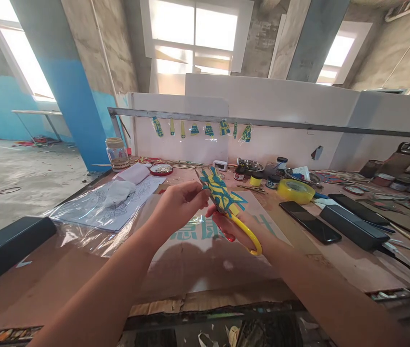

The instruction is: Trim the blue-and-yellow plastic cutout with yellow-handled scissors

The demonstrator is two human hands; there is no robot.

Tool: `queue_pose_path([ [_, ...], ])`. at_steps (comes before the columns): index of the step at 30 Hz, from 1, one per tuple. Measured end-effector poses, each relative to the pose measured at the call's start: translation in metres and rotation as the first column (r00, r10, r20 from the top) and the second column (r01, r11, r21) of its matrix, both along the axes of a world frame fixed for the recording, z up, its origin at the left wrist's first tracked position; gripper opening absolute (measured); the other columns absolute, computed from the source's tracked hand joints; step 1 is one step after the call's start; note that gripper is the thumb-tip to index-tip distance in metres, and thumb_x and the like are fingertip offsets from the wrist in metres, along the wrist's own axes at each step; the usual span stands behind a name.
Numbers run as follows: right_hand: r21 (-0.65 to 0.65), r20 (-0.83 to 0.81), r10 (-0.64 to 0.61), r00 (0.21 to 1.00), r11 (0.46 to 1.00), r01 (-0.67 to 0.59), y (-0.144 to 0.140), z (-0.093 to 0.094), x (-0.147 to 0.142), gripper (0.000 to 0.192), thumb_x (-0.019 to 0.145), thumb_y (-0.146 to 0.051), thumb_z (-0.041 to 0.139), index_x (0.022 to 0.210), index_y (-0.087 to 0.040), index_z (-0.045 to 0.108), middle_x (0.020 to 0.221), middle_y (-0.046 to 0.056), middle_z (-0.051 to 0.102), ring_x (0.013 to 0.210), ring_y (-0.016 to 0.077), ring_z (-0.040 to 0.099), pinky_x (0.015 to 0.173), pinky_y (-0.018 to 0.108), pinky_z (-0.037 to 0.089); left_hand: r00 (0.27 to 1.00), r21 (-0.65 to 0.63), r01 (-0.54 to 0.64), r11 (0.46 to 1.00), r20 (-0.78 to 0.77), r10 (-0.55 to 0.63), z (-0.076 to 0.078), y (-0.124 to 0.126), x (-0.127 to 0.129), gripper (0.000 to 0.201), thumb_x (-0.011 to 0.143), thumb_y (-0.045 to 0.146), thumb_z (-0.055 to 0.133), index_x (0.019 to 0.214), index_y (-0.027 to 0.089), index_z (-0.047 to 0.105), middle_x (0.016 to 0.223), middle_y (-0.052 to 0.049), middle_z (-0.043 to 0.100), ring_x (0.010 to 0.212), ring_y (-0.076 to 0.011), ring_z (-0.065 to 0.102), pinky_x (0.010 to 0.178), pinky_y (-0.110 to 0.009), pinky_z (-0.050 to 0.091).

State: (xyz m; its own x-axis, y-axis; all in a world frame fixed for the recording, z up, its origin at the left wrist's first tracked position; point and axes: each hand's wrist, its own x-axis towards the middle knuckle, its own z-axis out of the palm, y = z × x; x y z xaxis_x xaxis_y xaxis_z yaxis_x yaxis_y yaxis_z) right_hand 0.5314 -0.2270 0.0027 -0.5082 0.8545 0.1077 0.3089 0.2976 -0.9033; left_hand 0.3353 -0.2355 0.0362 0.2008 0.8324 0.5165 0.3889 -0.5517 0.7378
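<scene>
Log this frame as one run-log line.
left hand: holds painted cutout | right hand: grips yellow-handled scissors at cutout | nearby: yellow tape roll

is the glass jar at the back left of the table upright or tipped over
Upright. The glass jar stands on its base at the table's back left corner, its tan lid on top.

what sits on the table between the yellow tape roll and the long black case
A black phone lies flat between the yellow tape roll and the long black case, seen in the head view.

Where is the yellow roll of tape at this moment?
In the head view, the yellow tape roll lies on the table right of the hands, just left of the black phone and behind the right hand.
</scene>
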Motion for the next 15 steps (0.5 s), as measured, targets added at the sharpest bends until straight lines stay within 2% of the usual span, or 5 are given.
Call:
queue_pose_path([
  [6, -0.038, 0.004, 0.007, 1.000, 0.999, -0.007, 0.0029, -0.0035, -0.0021, 0.034, 0.089, -0.047, 0.061, 0.106, -0.019, 0.069, 0.087, 0.006, 0.071, 0.071, 0.0163, 0.060, 0.055, 0.024, 0.046, 1.000, 0.014, -0.015, 1.000, -0.002, 0.015, 0.0005, -0.0002, -0.0014, 0.032, 0.091, 0.041, 0.058, 0.069, 0.019, 0.064, 0.067, -0.002, 0.065, 0.064, -0.0154, 0.060, 0.060, -0.026, 0.049],
  [11, 0.014, -0.009, 0.005, 1.000, 1.000, -0.005, 0.0074, -0.0004, -0.0010, 0.034, 0.084, -0.050, 0.066, 0.097, -0.019, 0.069, 0.085, 0.006, 0.070, 0.071, 0.0181, 0.059, 0.055, 0.027, 0.044, 1.000, 0.021, -0.016, 1.000, -0.023, 0.017, 0.0017, 0.0011, -0.0040, 0.030, 0.091, 0.041, 0.059, 0.071, 0.019, 0.066, 0.068, -0.003, 0.066, 0.065, -0.0157, 0.061, 0.061, -0.027, 0.049],
  [15, 0.043, 0.000, 0.009, 1.000, 0.999, -0.009, 0.0082, 0.0031, 0.0022, 0.036, 0.083, -0.053, 0.066, 0.094, -0.019, 0.069, 0.072, 0.003, 0.064, 0.065, 0.0166, 0.055, 0.054, 0.026, 0.040, 0.999, 0.009, -0.023, 1.000, -0.031, 0.024, 0.0049, -0.0004, -0.0048, 0.032, 0.092, 0.042, 0.058, 0.072, 0.018, 0.067, 0.068, -0.003, 0.066, 0.065, -0.0155, 0.060, 0.063, -0.028, 0.050],
])
